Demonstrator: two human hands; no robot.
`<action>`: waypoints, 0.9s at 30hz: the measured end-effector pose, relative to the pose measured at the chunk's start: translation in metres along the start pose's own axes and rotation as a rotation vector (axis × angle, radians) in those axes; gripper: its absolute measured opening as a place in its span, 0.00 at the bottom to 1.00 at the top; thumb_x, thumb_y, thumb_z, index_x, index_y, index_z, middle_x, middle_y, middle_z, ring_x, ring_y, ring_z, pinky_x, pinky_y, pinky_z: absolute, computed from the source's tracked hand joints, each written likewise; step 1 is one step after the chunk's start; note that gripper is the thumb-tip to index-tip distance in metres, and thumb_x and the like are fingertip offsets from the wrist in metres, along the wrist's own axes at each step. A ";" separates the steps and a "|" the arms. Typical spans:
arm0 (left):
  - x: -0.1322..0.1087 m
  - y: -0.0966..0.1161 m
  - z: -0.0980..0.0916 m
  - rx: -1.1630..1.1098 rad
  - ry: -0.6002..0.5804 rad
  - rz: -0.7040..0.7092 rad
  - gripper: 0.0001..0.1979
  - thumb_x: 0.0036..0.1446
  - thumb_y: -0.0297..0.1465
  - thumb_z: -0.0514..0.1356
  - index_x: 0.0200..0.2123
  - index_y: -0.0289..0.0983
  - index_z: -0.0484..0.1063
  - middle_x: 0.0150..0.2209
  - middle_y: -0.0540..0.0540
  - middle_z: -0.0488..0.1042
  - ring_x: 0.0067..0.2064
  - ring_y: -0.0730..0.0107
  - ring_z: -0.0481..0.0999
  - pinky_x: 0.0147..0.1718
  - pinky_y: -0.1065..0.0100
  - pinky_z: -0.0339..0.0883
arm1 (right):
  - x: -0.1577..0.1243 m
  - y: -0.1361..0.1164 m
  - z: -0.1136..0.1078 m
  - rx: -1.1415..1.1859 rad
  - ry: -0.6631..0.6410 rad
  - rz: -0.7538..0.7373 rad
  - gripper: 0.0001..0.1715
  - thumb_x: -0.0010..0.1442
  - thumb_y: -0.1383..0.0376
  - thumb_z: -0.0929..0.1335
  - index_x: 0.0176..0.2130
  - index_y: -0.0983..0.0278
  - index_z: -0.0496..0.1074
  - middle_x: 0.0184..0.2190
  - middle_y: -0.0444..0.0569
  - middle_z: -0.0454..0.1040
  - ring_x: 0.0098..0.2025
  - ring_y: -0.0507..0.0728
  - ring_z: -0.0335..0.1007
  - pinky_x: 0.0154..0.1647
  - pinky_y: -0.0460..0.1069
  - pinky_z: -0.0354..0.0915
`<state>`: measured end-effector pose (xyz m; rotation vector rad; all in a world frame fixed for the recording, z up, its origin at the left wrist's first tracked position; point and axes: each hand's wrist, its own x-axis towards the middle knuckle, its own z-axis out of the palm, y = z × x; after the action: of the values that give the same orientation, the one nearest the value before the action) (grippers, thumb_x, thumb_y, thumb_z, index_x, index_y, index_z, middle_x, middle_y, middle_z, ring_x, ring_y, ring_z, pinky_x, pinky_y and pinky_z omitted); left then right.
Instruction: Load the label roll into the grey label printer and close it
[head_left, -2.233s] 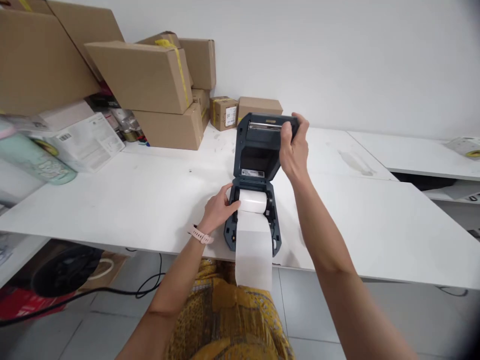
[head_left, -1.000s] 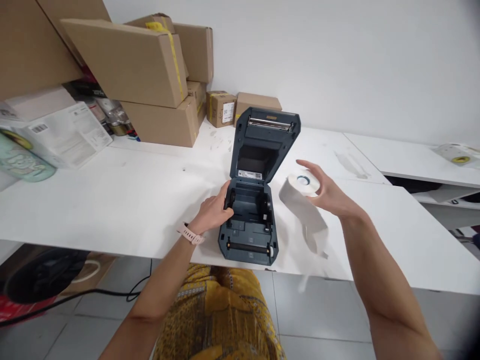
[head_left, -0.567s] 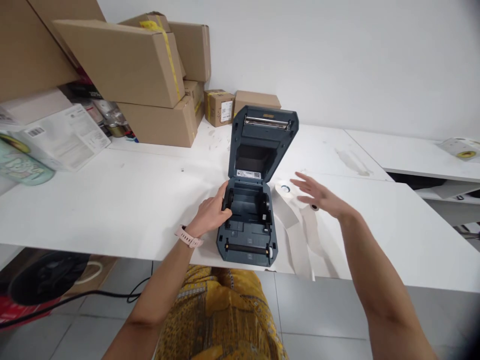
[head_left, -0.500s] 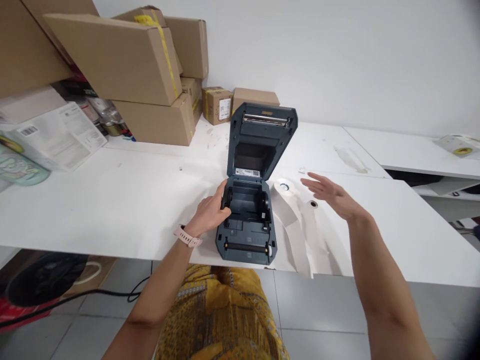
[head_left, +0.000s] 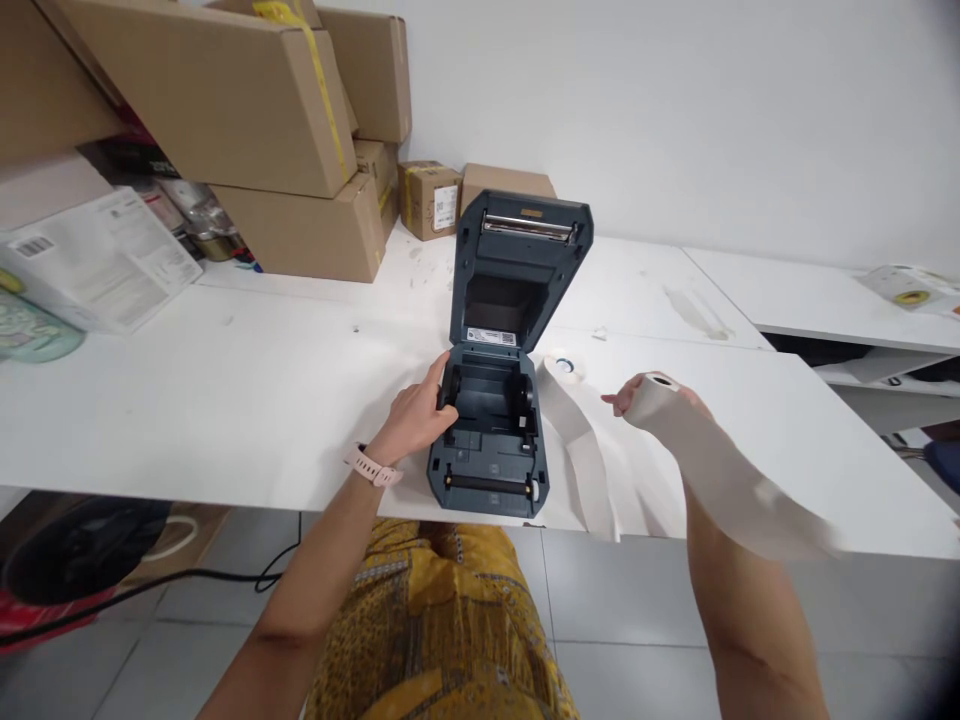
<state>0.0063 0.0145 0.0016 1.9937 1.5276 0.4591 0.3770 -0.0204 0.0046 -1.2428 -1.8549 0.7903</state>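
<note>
**Near the middle of the bench's front edge, an emptied printer is standing open while a second roll is being lifted**

On the bench [head_left: 285, 400], the right hand [head_left: 624, 396], empty half a second ago, is now holding a dark-cored roll [head_left: 652, 408] that was standing on the surface. Its grip is closing around the roll from behind, most of the fingers being hidden by paper. A teal-cored roll [head_left: 576, 371], out of the printer by now, is lying just beside the printer, its strip running to the front edge. The work thus appears to be passing from clearing the printer to handling a different roll.

The left hand [head_left: 416, 415] is steadying the printer [head_left: 484, 445], its grip pinching the left rim between thumb and fingers. The dark blue-grey printer is sitting close to the front edge, its lid [head_left: 517, 270] leaning back and showing a silver bar [head_left: 529, 230]. Its bay is lying bare between two black holders, and a black roller [head_left: 487, 487] is spanning the front. The dark-cored roll is hanging above the bench to the printer's right, its white paper unwinding in a broad, blurred curve toward the front edge's right-hand stretch.
</note>
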 end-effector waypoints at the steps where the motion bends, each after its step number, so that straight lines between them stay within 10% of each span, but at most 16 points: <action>1: 0.000 0.000 0.000 -0.002 0.001 -0.002 0.45 0.53 0.28 0.53 0.75 0.36 0.45 0.27 0.52 0.69 0.31 0.62 0.71 0.34 0.65 0.62 | 0.007 -0.020 0.003 0.038 -0.065 -0.026 0.38 0.61 0.32 0.61 0.50 0.56 0.75 0.36 0.53 0.82 0.39 0.64 0.82 0.42 0.60 0.78; 5: 0.000 -0.003 0.003 -0.032 0.017 -0.005 0.45 0.53 0.28 0.54 0.74 0.36 0.48 0.26 0.53 0.67 0.30 0.62 0.70 0.33 0.65 0.59 | 0.046 -0.090 0.041 -0.059 -0.533 -0.139 0.28 0.68 0.45 0.65 0.58 0.58 0.73 0.52 0.53 0.80 0.50 0.62 0.78 0.51 0.57 0.73; 12: -0.004 -0.024 0.022 -0.311 0.093 0.037 0.40 0.58 0.32 0.55 0.74 0.37 0.50 0.28 0.54 0.65 0.30 0.67 0.67 0.32 0.67 0.58 | 0.077 -0.075 0.119 -0.559 -0.534 -0.182 0.22 0.69 0.55 0.65 0.58 0.60 0.68 0.43 0.53 0.83 0.49 0.68 0.75 0.58 0.66 0.63; 27: -0.008 -0.022 0.027 -0.398 0.179 0.013 0.37 0.61 0.38 0.59 0.72 0.37 0.56 0.27 0.55 0.63 0.31 0.67 0.67 0.36 0.66 0.61 | 0.051 -0.073 0.124 -0.368 -0.468 -0.231 0.16 0.70 0.49 0.63 0.48 0.54 0.70 0.46 0.45 0.81 0.48 0.60 0.77 0.73 0.65 0.46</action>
<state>0.0034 0.0039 -0.0325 1.6889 1.3953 0.8927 0.2254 -0.0074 0.0113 -1.0885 -2.5636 0.6679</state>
